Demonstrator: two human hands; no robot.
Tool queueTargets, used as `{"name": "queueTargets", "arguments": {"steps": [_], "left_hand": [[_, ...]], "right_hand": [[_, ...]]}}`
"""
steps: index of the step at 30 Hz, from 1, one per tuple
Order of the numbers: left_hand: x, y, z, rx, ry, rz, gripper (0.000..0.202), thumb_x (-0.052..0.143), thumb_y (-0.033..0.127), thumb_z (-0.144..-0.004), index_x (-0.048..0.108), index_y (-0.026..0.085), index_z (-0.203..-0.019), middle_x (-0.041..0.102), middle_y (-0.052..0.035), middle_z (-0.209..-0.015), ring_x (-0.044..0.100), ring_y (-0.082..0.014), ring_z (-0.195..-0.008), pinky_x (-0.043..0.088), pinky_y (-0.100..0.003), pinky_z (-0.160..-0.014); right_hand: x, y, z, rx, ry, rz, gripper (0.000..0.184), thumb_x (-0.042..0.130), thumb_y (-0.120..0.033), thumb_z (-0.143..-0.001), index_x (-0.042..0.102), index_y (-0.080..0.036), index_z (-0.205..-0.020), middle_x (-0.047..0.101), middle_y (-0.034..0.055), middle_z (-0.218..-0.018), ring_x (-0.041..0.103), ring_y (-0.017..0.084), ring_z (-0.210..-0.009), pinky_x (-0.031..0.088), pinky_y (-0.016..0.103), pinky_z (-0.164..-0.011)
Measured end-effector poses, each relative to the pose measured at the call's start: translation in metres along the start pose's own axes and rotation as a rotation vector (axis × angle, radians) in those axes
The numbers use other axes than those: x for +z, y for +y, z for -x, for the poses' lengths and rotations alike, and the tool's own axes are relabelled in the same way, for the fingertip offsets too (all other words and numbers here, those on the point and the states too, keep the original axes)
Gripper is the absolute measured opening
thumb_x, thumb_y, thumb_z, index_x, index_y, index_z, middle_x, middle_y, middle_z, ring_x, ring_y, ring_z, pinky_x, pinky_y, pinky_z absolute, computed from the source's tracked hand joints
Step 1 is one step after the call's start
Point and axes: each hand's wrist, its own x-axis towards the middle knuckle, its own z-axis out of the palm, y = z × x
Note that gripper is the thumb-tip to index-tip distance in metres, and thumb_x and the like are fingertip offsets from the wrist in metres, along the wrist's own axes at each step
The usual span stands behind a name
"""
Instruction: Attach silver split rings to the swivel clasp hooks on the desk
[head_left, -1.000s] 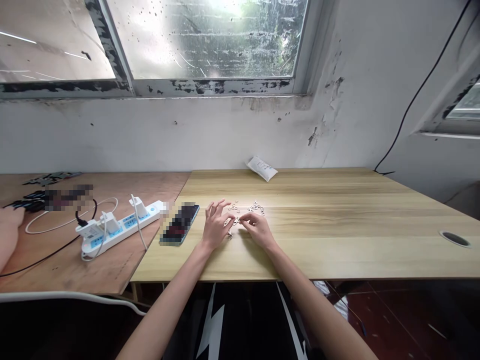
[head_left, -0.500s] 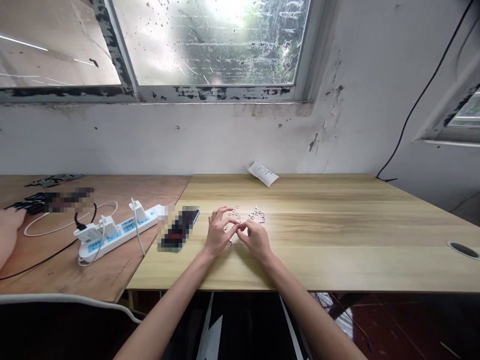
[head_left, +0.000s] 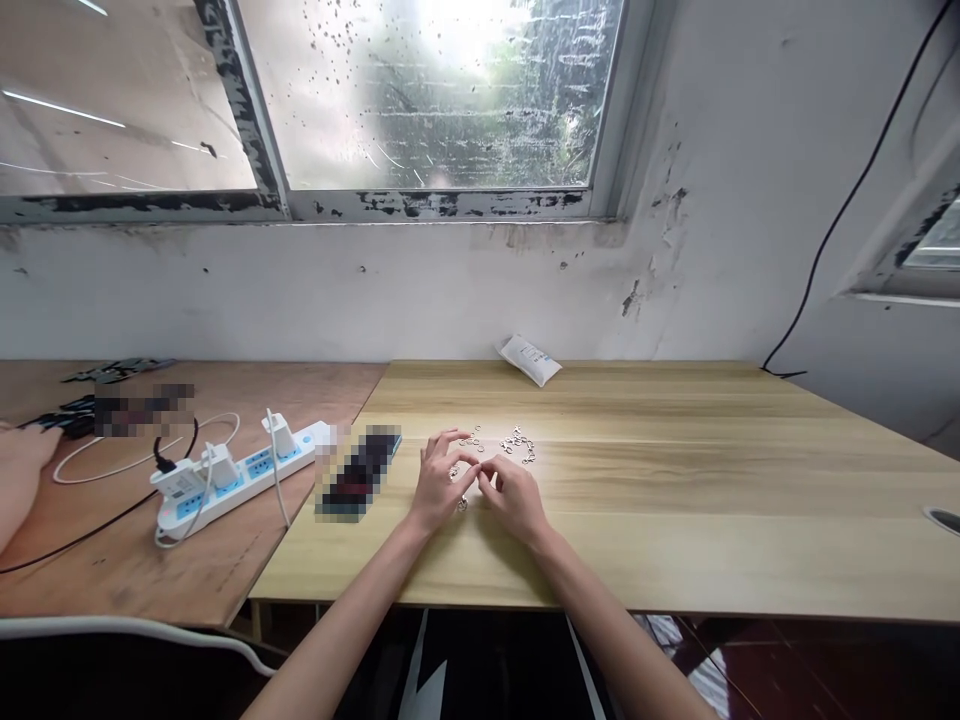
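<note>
Over silver rings (head_left: 516, 445), left hand (head_left: 442, 483) and right hand (head_left: 514, 497) half-curled, fingertips (head_left: 474, 463) meeting, grip unclear

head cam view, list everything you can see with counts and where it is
small metal rings: many, silver, scattered on the desk around and ahead of the hands
light wood desk: 1, pale yellow, centre and right
plywood table: 1, tan, left of the desk
power strip: 1, white and blue, on the plywood table
plug adapters: about 3, white, in the power strip
blurred phone: 1, dark, on the desk left of the hands
sachet: 1, white, far edge of the desk
window: 1, grey frame, rain-spotted, above the desk
black cable: 1, black, on the wall at right
another person's hand: 1, far left, over the plywood table
left hand: 1, on the desk by the rings
right hand: 1, on the desk, fingertips near the left hand
</note>
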Motion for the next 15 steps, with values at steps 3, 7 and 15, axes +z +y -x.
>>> {"name": "queueTargets", "arguments": {"steps": [3,7,15], "left_hand": [[-0.001,-0.003,-0.001,-0.037,0.014,0.048,0.006,0.067,0.026,-0.084,0.069,0.024,-0.079,0.061,-0.0047,-0.122,0.046,-0.027,-0.125,0.034,-0.049,-0.107],[-0.003,-0.009,-0.003,-0.177,0.001,0.258,0.011,0.073,0.033,-0.078,0.071,0.023,-0.083,0.063,-0.007,-0.121,0.051,-0.0273,-0.121,0.042,-0.047,-0.101],[-0.005,-0.02,-0.005,-0.379,-0.193,0.652,0.026,0.079,0.042,-0.069,0.077,0.021,-0.085,0.064,-0.0137,-0.126,0.058,-0.0308,-0.12,0.052,-0.039,-0.089]], "right_hand": [[-0.002,0.0,0.0,-0.038,-0.041,-0.042,0.019,0.046,-0.027,-0.092,0.063,-0.022,-0.086,0.066,0.0026,-0.082,0.056,0.014,-0.062,0.042,0.025,-0.06],[-0.005,0.003,0.001,-0.076,-0.066,-0.107,0.02,0.043,-0.028,-0.094,0.062,-0.022,-0.091,0.064,0.003,-0.086,0.055,0.014,-0.064,0.042,0.025,-0.061],[-0.006,0.003,0.003,-0.103,-0.093,-0.117,0.021,0.04,-0.025,-0.095,0.061,-0.023,-0.095,0.061,0.0029,-0.088,0.054,0.013,-0.064,0.041,0.024,-0.062]]}}
